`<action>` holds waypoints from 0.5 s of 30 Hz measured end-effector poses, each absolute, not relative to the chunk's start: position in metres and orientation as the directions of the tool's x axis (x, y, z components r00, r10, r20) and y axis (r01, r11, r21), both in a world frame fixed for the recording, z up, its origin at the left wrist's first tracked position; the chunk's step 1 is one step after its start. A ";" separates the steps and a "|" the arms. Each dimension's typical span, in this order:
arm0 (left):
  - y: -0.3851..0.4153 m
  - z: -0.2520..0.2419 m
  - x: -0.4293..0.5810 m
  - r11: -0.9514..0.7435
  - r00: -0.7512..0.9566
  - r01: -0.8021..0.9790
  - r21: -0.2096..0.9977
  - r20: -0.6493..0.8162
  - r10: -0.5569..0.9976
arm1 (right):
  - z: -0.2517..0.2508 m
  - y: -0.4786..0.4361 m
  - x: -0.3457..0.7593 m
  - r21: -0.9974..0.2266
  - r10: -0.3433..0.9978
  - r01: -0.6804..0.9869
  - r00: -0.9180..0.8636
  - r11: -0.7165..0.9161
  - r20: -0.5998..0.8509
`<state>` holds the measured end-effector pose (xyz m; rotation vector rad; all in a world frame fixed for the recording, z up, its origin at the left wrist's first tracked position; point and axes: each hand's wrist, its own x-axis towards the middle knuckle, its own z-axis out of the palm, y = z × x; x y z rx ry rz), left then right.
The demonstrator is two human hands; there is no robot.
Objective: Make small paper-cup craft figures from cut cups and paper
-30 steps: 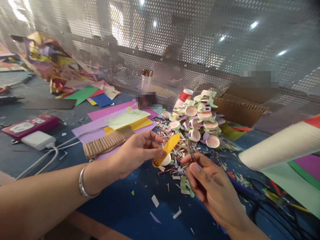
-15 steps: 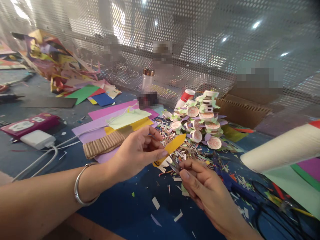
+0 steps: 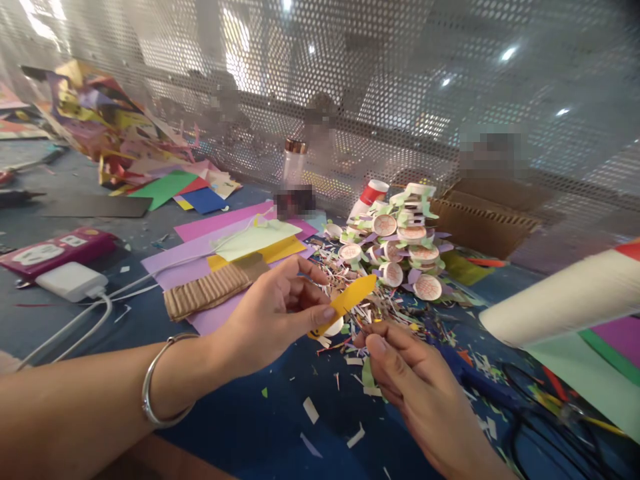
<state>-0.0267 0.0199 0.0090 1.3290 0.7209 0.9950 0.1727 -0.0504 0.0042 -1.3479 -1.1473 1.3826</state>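
Between thumb and fingers, my left hand (image 3: 277,310) pinches a strip of yellow paper (image 3: 353,293) with a pointed far end and dark marks near its lower end. My right hand (image 3: 417,383) is closed round small scissors (image 3: 354,319), whose blades lie at the strip's lower right edge; the handles are hidden in my fingers. Whether the blades touch the paper I cannot tell. Behind the strip stands a pile of small white paper-cup pieces (image 3: 391,274) with orange drawings and green and purple paper bits.
Paper scraps (image 3: 311,410) litter the blue table. Corrugated cardboard (image 3: 207,291) lies on coloured sheets at left, near a white charger (image 3: 73,279) with cables. A large white roll (image 3: 560,293), black cords (image 3: 520,427) and a cardboard box (image 3: 490,223) are at right. A perforated metal panel (image 3: 390,87) runs behind.
The yellow strip's pointed end has shifted slightly right and down. My right hand has moved a little, and the scissor blades now look narrower and closer together.
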 end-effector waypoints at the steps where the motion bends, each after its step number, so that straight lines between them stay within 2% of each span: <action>1: 0.019 0.009 -0.026 -0.022 0.441 -0.172 0.985 0.097 0.892 | 0.004 -0.051 0.173 -0.981 0.980 0.026 -0.045 -0.191 -0.192; 15: 0.015 0.009 -0.024 0.035 0.497 -0.168 0.985 0.054 0.866 | 0.004 -0.053 0.172 -0.978 0.980 0.130 -0.100 -0.161 -0.174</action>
